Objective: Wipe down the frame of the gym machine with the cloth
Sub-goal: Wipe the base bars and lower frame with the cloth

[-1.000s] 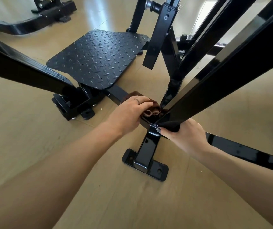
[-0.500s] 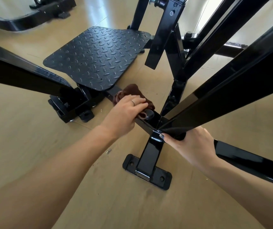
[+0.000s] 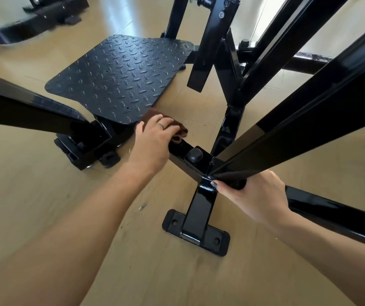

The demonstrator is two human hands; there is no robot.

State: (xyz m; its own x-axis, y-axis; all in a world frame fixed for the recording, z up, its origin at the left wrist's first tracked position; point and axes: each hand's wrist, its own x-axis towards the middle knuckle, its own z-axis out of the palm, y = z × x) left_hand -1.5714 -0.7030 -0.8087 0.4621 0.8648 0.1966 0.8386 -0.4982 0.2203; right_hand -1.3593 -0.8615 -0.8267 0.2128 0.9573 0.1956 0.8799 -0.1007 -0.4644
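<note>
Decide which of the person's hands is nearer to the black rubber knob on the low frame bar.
Left. The left hand presses the brown cloth on the bar just beyond the knob; the right hand grips the slanted beam past the joint.

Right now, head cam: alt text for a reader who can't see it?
A person's left hand presses a brown cloth onto a low black frame bar of a gym machine, next to its diamond-plate footplate. The right hand grips the base of a slanted black beam near the joint, above a bolted foot on wooden floor.
</note>
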